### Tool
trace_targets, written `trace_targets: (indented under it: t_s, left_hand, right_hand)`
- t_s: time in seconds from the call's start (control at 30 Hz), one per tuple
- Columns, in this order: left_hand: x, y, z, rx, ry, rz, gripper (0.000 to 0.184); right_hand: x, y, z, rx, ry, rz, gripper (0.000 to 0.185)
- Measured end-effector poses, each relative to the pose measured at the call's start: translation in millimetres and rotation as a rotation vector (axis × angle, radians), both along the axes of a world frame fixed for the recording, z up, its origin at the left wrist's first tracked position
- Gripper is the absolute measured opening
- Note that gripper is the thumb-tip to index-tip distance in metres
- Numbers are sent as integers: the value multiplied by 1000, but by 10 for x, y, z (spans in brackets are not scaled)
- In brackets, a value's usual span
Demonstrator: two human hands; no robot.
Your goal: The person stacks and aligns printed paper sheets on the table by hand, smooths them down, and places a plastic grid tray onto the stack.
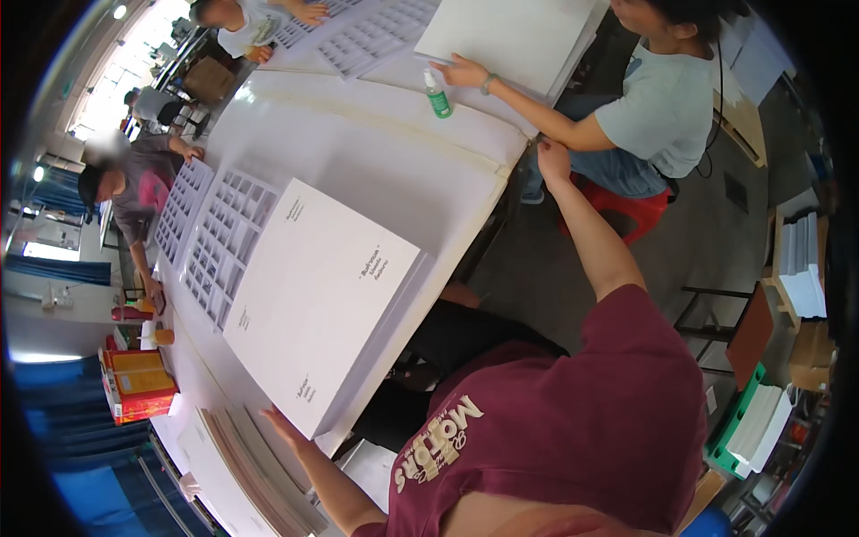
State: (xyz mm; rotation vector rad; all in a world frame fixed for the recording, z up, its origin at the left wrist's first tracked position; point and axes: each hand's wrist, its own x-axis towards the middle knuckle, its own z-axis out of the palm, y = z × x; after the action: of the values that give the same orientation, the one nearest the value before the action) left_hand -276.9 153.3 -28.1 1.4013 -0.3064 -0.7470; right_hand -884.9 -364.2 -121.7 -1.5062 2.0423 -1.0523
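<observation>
A large white flat box or stack of boards (327,295), printed with small dark lettering, lies in front of me near the table edge. My left hand (286,431) is at its near left corner, fingers stretched out; whether it touches the corner I cannot tell. My right hand (554,163) is held out at the table's right edge with its fingers curled in; anything inside them is hidden. Beyond the white piece lie a white compartment tray (228,246) and a second grid tray (182,210).
A co-worker (658,116) on a red stool (617,210) rests a hand by another white stack (510,40), near a green spray bottle (438,96). A person (134,188) stands across the table. Stacked boards (237,470) and a red-yellow box (139,385) sit left.
</observation>
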Motion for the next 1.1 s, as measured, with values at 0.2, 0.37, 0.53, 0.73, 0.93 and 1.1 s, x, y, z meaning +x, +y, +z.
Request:
trace_targets:
  t_s: [0.2, 0.37, 0.53, 0.73, 0.93, 1.1]
  left_hand:
    - [15, 14, 21, 35, 28, 65, 85]
    - [-15, -67, 87, 16, 34, 40, 88]
    - [-376, -223, 341, 236, -181, 191, 79]
    - [-580, -87, 530, 147, 66, 26, 71]
    - [-826, -10, 566, 88, 114, 67, 64]
    - [-893, 334, 367, -41, 155, 80, 62]
  right_hand:
    - [-72, -64, -169, -22, 120, -62, 64]
    - [-198, -563, -383, -246, 111, -26, 62]
    - [78, -363, -162, -25, 26, -155, 71]
    - [1240, 1554, 773, -207, -607, 607, 38]
    - [1803, 1920, 1062, 347, -1077, 937, 70]
    - [1775, 1927, 797, 196, -857, 937, 66]
